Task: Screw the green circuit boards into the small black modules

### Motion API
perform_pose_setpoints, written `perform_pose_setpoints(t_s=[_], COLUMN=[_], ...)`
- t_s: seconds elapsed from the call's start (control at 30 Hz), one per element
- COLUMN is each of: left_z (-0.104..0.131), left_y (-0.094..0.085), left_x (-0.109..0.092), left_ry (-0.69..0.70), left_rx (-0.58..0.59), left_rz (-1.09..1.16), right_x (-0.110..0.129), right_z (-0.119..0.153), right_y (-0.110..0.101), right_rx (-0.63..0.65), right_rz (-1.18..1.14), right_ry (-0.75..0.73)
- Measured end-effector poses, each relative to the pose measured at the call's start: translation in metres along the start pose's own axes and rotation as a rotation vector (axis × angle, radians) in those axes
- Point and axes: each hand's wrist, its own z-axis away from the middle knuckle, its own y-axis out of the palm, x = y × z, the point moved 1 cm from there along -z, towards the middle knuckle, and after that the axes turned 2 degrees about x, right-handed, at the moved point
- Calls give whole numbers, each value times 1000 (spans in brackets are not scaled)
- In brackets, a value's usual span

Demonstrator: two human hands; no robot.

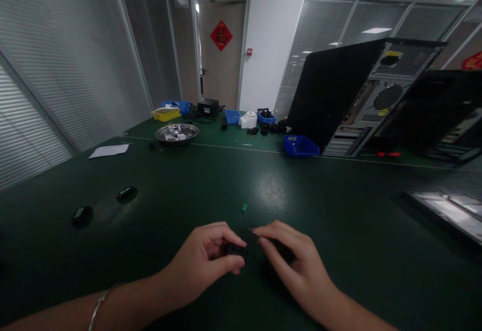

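Between the thumb and fingers of my left hand [216, 253] is a small black part [236, 251]; its exact kind does not show. My right hand [291, 255], just to the right, pinches a thin, dark, pointed piece [254, 232] whose tip faces the black part, a short gap away. What this piece is I cannot make out. Ahead of both hands a small green circuit board [244, 208] lies on the dark green table [181, 185].
Two small black devices [127, 194] lie at the left. Farther back are a metal dish [176, 133], a paper sheet [109, 150], a blue bin [300, 146] and a tilted computer case [339, 85]. A flat bright panel [452, 210] lies at right.
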Motion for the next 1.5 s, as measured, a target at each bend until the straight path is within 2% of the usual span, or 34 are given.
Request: perform_pose_setpoints(t_s=[0.1, 0.23, 0.37, 0.57, 0.73, 0.87, 1.07, 1.3, 1.5], left_z=[0, -2, -2, 0, 1, -1, -1, -2, -6], left_y=[-1, -4, -5, -6, -7, -7, -7, -4, -6], left_x=[0, 0, -1, 0, -1, 1, 2, 0, 4], left_ry=[-10, -45, -68, -51, -64, -64, -45, -12, 1], left_rx=[6, 10, -7, 3, 23, 22, 56, 56, 15], left_rz=[-46, -59, -88, -104, -86, -38, 31, 110, 132], right_x=[-9, -20, -25, -31, -34, -20, 8, 3, -2], right_z=[-3, -14, -37, -74, -76, -62, -33, -20, -20], right_y=[-5, -12, -13, -5, -4, -6, -4, 7, 10], right_rx=[-132, -143, 3, 280, 353, 321, 161, 133, 106], right_rz=[63, 163, 297, 422, 437, 348, 54, -284, -407], right_ry=[88, 156, 146, 47, 55, 65, 120, 253, 288])
